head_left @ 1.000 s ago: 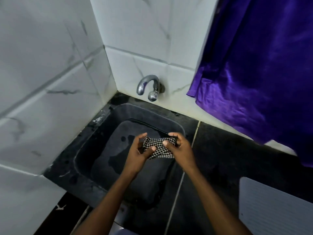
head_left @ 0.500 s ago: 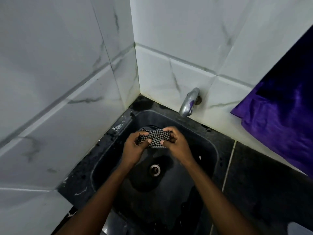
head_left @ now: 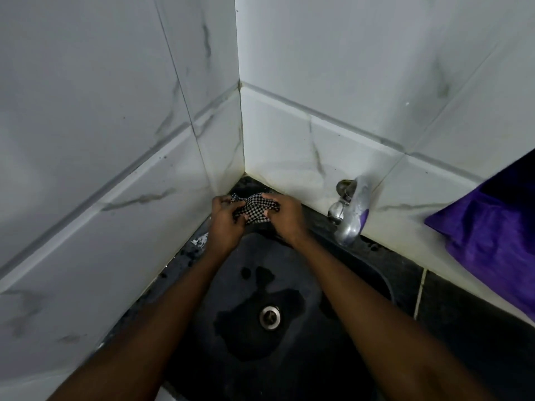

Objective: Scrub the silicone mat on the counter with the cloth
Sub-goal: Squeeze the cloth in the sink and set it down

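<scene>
A small black-and-white checked cloth (head_left: pixel 256 209) is bunched between both my hands above the far left corner of the black sink (head_left: pixel 367 273). My left hand (head_left: pixel 224 224) grips its left end with curled fingers. My right hand (head_left: pixel 285 217) clasps its right end. The silicone mat is out of view now.
A chrome tap (head_left: pixel 348 217) juts from the white tiled wall just right of my hands. The sink's drain (head_left: pixel 269 317) sits below, with wet patches around it. A purple curtain (head_left: pixel 489 238) hangs at the right over the dark counter (head_left: pixel 469 342). Tiled walls meet in a corner close behind.
The view has swung left: the curtain and the white mat slid out to the right. My hands, still holding the cloth, have moved toward the sink's far left corner.
</scene>
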